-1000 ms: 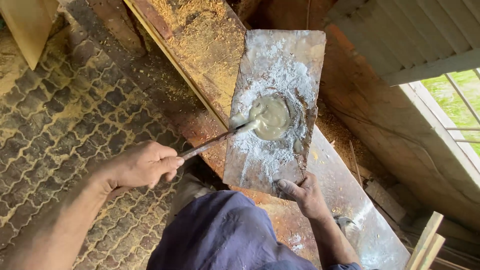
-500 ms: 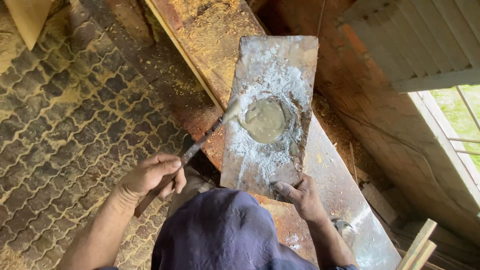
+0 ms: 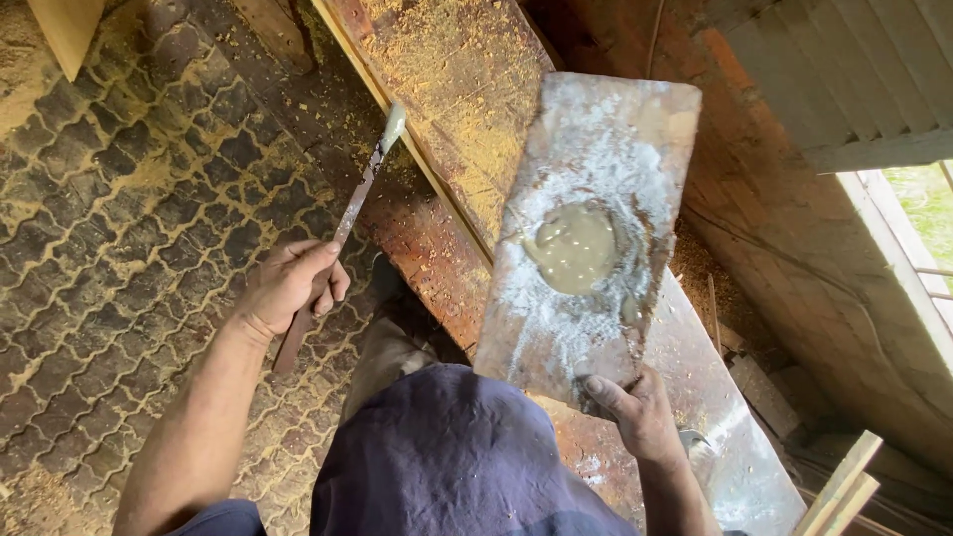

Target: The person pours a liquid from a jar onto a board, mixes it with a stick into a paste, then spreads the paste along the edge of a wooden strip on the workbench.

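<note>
My right hand (image 3: 635, 412) grips the near edge of a flat board (image 3: 596, 159) dusted with white powder. A round blob of greyish-beige paste (image 3: 574, 248) sits in the board's middle. My left hand (image 3: 288, 283) holds a long narrow metal blade (image 3: 359, 194) by its handle. The blade points up and away, its paste-smeared tip over the edge of a wooden plank, well left of the board.
A long reddish plank (image 3: 447, 89) strewn with sawdust runs diagonally under the board. Patterned paving stones (image 3: 119, 218) cover the ground at left. A shiny metal sheet (image 3: 725, 417) lies at lower right, with wooden offcuts (image 3: 844, 486) and a corrugated wall (image 3: 834, 79) beyond.
My left hand has drawn the blade out of the paste blob and swung it left and upward, away from the board. My right hand still holds the board.
</note>
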